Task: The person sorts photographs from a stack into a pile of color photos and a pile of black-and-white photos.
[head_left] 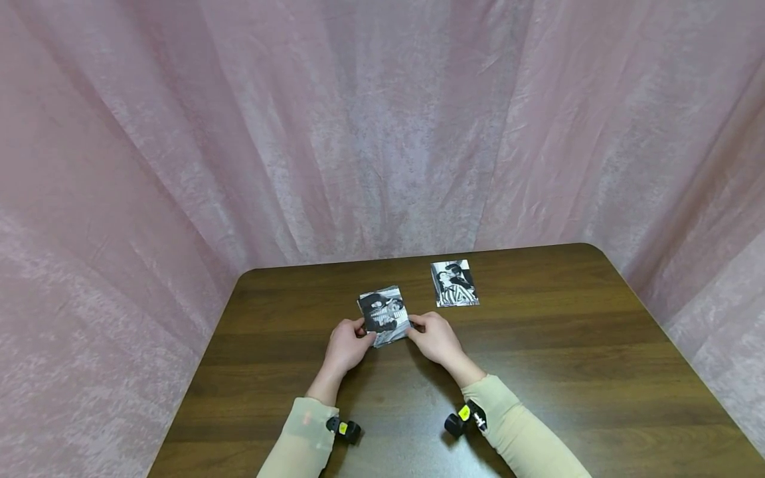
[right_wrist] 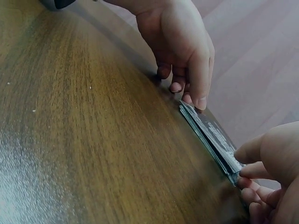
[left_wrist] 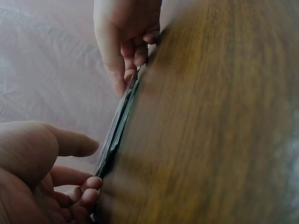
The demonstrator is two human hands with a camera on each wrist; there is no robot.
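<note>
So both hands are on a small stack of photos (head_left: 384, 316) sitting just below the middle of the head view, on the dark wood surface (head_left: 568, 372). The left hand (head_left: 345, 345) has its grip on the stack's left edge, thumb on top and fingers curled underneath, and the right hand (head_left: 435, 337) does the same on the right edge. In the left wrist view the stack (left_wrist: 119, 126) shows edge-on as a thin dark sliver, one end pinched by fingertips (left_wrist: 88, 186) at the lower left and the other by the hand at the top. The right wrist view shows it (right_wrist: 210, 135) low against the wood at the right of the frame; can't tell if it's fully resting or slightly lifted. The top print is black and white. A single photo (head_left: 454, 283) lies flat, up and to the right of the stack, near but apart. Pink curtain (head_left: 382, 119) fills everything behind
</note>
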